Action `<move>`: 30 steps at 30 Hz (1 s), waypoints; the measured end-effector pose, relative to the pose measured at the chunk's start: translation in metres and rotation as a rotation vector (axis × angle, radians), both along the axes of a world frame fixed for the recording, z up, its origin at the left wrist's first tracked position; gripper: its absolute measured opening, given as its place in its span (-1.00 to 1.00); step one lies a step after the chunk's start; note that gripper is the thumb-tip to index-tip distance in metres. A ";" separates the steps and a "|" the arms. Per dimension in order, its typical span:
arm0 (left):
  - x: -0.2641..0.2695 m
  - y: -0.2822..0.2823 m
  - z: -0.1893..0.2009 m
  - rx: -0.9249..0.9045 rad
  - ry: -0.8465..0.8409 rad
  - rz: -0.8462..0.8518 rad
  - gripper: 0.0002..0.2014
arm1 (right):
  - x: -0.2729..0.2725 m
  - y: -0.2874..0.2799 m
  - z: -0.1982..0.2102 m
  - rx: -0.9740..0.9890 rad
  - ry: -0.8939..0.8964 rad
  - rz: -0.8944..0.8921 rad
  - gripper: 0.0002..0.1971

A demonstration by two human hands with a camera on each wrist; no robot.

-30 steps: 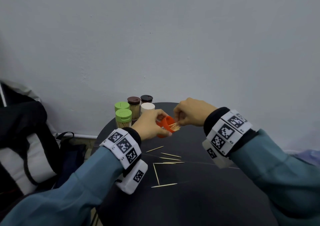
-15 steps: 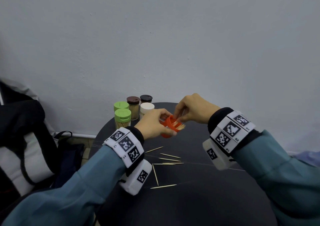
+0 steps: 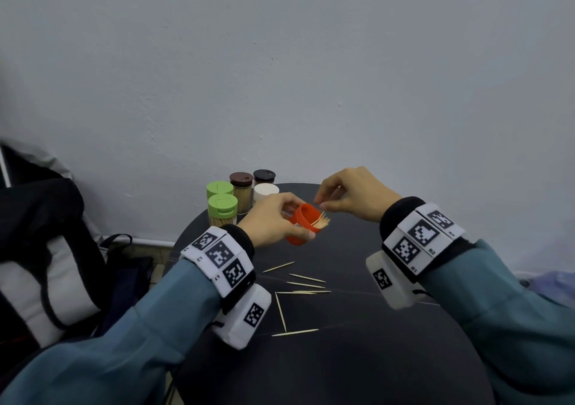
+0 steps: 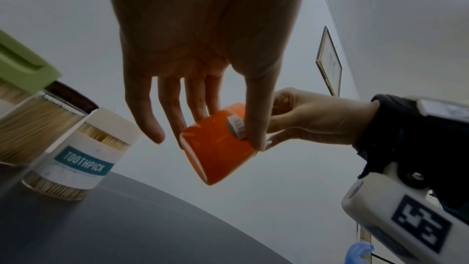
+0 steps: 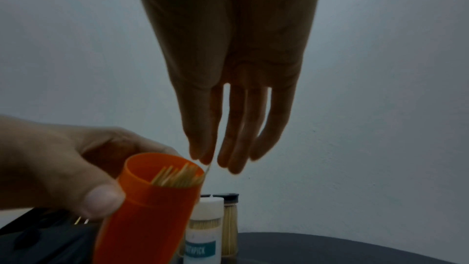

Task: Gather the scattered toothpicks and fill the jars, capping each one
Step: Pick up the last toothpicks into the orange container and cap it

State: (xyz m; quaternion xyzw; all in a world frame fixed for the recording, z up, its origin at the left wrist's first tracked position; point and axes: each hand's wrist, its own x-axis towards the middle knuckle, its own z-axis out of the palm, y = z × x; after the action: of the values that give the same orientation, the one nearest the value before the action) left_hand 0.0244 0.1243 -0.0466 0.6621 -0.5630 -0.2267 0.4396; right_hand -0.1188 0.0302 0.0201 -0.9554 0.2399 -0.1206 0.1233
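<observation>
Over the far part of the round black worktop (image 3: 357, 358), the left hand (image 3: 270, 219) is curled round an uncapped orange jar (image 3: 303, 225), thumb on the near wall and fingers behind it, and holds it clear of the surface. That jar is tilted, its long axis leaning so the open mouth points up and toward the right hand (image 3: 354, 197); a sheaf of toothpicks (image 5: 177, 176) lies inside against the lower lip, tips poking past the rim. Just above the mouth, the right hand hangs with fingers nearly straight and pointing down, thumb and forefinger brought together on a single toothpick (image 5: 208, 169) whose lower end reaches the jar's rim. Behind the left hand stand five capped jars in a cluster: two green-lidded (image 3: 222, 204), one brown-lidded (image 3: 241, 180), one black-lidded (image 3: 264, 174) and one white (image 3: 266, 190) labelled TOOTHPICK. Nearer the person, loose toothpicks (image 3: 306, 286) lie scattered flat on the worktop, pointing various ways.
</observation>
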 end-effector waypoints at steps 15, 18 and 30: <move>0.004 0.005 -0.002 -0.001 -0.019 0.020 -0.48 | 0.000 0.000 -0.016 0.073 -0.242 -0.050 -0.93; 0.004 0.005 -0.002 -0.008 -0.008 0.031 -0.50 | 0.000 0.002 -0.021 0.076 -0.199 -0.041 -0.93; 0.018 0.012 0.003 -0.036 -0.025 0.129 -0.45 | -0.003 -0.005 -0.039 0.046 -0.022 -0.152 -0.90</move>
State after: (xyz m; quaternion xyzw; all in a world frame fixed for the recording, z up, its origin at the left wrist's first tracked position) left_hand 0.0423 0.1360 -0.0433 0.6918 -0.5287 -0.1795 0.4579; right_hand -0.1217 0.0249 -0.0188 -0.9299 0.3131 -0.1346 0.1382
